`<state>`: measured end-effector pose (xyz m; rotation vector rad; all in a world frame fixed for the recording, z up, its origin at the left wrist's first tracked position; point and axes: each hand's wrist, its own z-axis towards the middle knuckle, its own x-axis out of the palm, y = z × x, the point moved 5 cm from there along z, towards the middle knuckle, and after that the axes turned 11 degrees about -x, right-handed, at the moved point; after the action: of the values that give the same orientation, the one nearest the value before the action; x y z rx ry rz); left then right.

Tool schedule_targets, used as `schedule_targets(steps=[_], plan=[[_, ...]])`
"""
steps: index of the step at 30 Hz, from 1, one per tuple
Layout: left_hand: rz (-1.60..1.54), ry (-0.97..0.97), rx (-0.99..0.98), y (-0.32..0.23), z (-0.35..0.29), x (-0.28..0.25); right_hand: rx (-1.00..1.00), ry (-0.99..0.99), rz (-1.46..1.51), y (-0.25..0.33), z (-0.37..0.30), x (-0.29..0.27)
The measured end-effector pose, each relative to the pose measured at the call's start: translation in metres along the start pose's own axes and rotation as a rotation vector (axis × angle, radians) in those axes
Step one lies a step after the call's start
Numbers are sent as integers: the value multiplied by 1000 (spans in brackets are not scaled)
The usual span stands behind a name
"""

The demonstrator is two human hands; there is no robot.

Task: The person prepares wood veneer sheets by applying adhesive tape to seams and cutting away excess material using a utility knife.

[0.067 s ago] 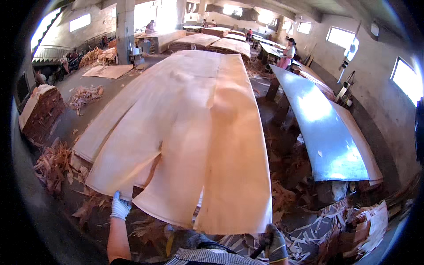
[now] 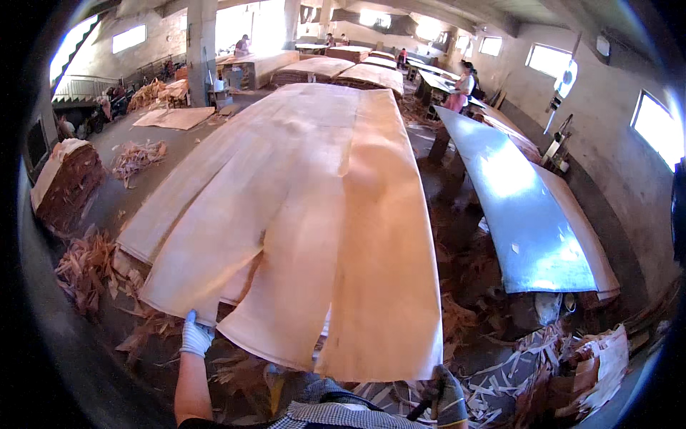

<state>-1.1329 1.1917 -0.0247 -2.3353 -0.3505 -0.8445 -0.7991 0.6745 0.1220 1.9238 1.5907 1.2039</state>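
A large, thin wood veneer sheet (image 2: 389,272) spreads out in front of me over a stack, wavy on top and split by several gaps at its near end. My left hand (image 2: 196,334), in a pale glove, is closed on the near left edge, its thumb lying on top. The near right corner is in the grip of my right hand (image 2: 447,392), which wears a dark grey glove; its fingers are mostly hidden. Under the raised near edge the gaps show dark floor and scraps.
On the right stands a table with a shiny metal sheet (image 2: 525,214). Veneer scraps (image 2: 86,272) litter the floor at left, and more strips (image 2: 500,379) lie at lower right. A bundled stack (image 2: 68,186) stands far left. A co-worker (image 2: 463,89) is beyond the metal-topped table.
The veneer sheet's near edge and both hands have shifted very slightly to the right in the picture. Both hands keep their grip.
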Motion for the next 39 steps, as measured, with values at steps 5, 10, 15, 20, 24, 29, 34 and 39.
schedule_targets(steps=[5,10,15,20,24,29,34,39], plan=[[59,-41,-111,90,3,50,-207,-72,-26,51,13,-94],[134,-11,-319,220,17,149,-464,-235,-259,124,130,-291],[191,57,-468,329,48,220,-585,-278,-227,223,136,-275],[144,130,-638,480,93,294,-692,-394,-288,333,203,-385],[184,130,-731,587,83,340,-799,-418,-390,417,230,-439],[355,78,-814,682,48,421,-735,-390,-501,507,256,-484],[321,139,-799,771,25,497,-838,-402,-581,604,321,-577],[236,244,-703,850,-38,572,-778,-488,-647,672,373,-645]])
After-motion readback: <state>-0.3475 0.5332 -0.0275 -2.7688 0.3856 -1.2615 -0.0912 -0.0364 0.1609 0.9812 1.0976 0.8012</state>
